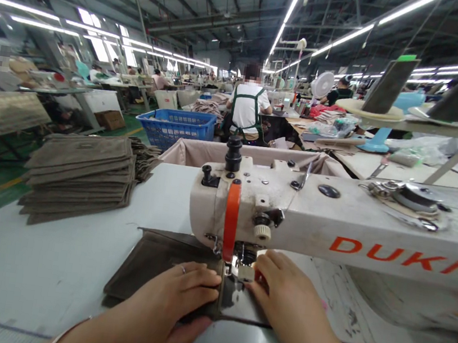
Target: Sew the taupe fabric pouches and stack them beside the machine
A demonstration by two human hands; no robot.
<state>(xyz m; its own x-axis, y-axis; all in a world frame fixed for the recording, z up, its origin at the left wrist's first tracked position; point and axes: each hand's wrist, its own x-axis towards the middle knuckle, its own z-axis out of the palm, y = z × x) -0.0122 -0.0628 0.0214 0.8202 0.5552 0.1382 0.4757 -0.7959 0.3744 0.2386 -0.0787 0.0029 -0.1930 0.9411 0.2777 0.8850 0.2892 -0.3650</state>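
A dark brown fabric piece [152, 260] lies flat on the white table under the head of a white sewing machine [332, 226] marked DUKI. My left hand [170, 305] lies on the fabric's right end, fingers stretched toward the presser foot [236, 266], thumb curled under the cloth's near edge. My right hand [286, 296] rests just right of the needle, fingers curled at the foot, touching the fabric's edge there. What its fingertips pinch is hidden.
A tall stack of the same brown fabric pieces [79, 176] sits at the table's left back. A cloth-lined bin [252, 158] stands behind the machine. Beyond it are a blue basket [175, 127] and a seated person [246, 108]. Thread stands [392, 103] rise at right.
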